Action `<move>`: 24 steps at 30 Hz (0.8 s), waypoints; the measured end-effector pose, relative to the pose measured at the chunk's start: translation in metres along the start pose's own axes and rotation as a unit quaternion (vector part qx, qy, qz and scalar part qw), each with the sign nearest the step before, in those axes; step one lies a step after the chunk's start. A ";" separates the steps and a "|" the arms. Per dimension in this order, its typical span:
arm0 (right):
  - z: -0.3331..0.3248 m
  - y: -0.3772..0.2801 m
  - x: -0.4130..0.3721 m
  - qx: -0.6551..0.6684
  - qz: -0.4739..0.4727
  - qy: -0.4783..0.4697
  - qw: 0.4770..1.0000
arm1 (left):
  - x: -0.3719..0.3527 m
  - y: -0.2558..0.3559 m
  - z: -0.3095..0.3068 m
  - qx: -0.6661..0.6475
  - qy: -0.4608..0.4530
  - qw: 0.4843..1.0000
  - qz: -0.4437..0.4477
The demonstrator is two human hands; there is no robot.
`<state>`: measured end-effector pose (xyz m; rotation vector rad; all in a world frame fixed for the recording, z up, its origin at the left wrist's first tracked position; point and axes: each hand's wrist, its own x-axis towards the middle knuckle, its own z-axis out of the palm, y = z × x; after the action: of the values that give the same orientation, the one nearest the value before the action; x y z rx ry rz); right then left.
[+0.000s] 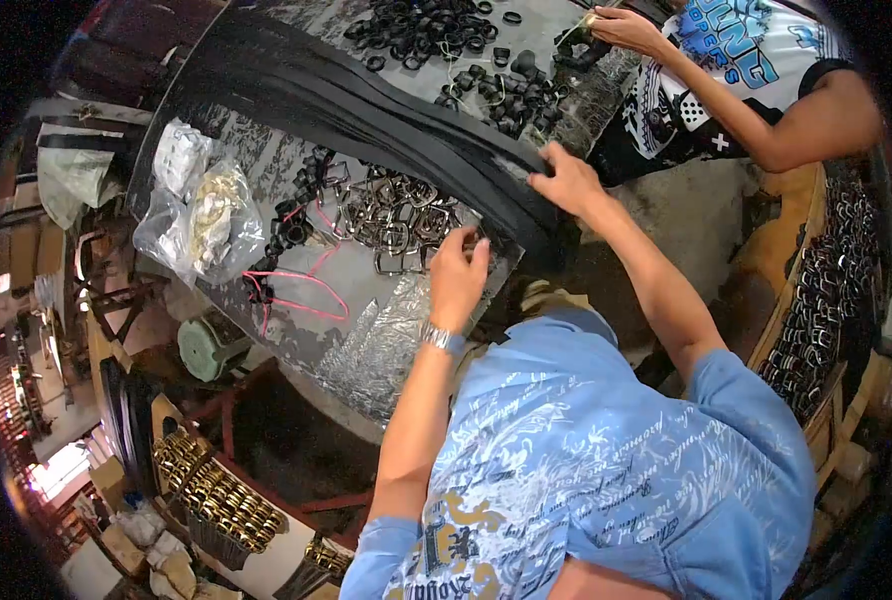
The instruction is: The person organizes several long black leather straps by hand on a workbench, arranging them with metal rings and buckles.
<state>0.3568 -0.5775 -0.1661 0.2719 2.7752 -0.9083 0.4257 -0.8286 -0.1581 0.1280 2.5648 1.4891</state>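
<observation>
Long black straps (pixel 366 110) lie in a thick bundle across the worktable, their near ends hanging over its edge. My right hand (pixel 569 185) is at the bundle's right side, thumb and fingers closing on a strap's edge. A pile of metal buckles (pixel 396 220) lies just below the straps. At the pile's right end is my left hand (pixel 458 270), with a watch on the wrist; its fingers are curled towards the thumb around something small and dark that I cannot make out.
Black loops (pixel 426 35) cover the table's far part. Plastic bags (pixel 211 215) and a pink cord (pixel 311 275) lie to the left. A co-worker's hand (pixel 621 28) holds something small at the top right. Strung buckles (pixel 826 290) line the right; a green stool (pixel 206 348) stands lower left.
</observation>
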 end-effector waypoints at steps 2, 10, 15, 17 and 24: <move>-0.009 0.005 0.005 0.058 0.032 0.013 0.998 | 0.012 -0.003 0.019 0.021 0.008 1.000 0.004; 0.010 0.012 -0.005 -0.043 -0.031 -0.093 0.994 | 0.057 0.027 0.059 0.177 0.038 0.974 -0.138; 0.023 0.029 -0.004 0.046 -0.050 -0.110 0.992 | 0.057 0.022 0.072 0.128 0.081 0.975 -0.162; 0.021 0.030 0.002 0.074 -0.046 -0.122 0.989 | 0.059 0.018 0.073 0.086 0.101 0.976 -0.175; -0.019 0.023 0.005 0.136 -0.046 -0.072 0.987 | 0.062 0.000 0.073 0.145 0.052 0.967 -0.201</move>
<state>0.3545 -0.5470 -0.1651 0.1138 2.5482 -1.2789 0.3786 -0.7561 -0.2007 -0.4202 2.6623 0.9964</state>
